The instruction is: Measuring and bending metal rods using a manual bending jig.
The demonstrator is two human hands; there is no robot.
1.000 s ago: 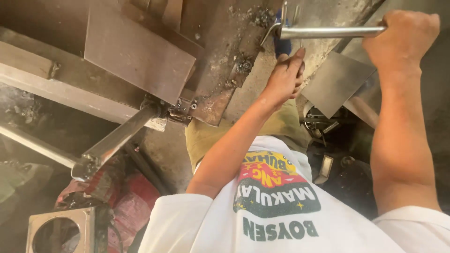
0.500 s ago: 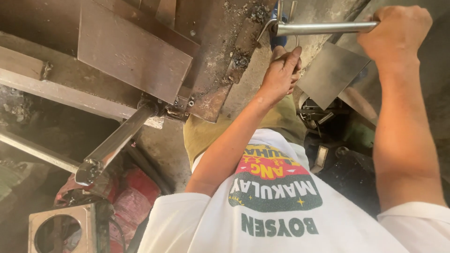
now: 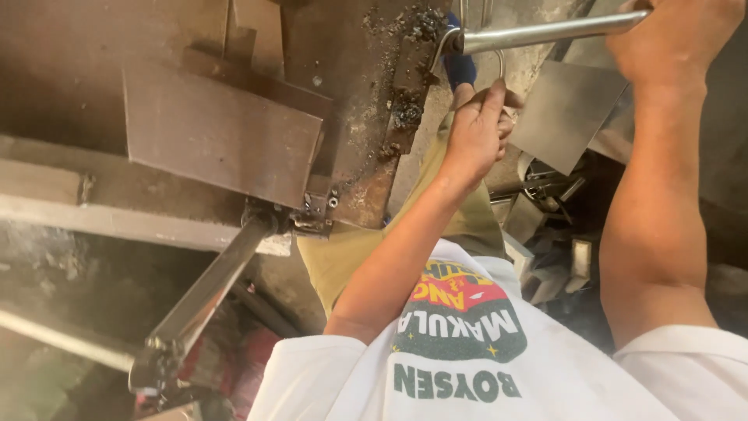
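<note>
Steel lever bar [image 3: 545, 33] runs across top of view; your right hand [image 3: 670, 39] wraps its far end, fist pressed shut, for leverage. Left hand [image 3: 477, 132], just below bar's pivot end, pinches small metal piece [image 3: 510, 113] steady beside rusty machine plate [image 3: 366, 117].

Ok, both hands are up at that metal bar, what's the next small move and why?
Probably steady the small piece first: the left hand pinches it just under the metal bar, while the right hand already grips the bar's far end, ready to work it.
</note>
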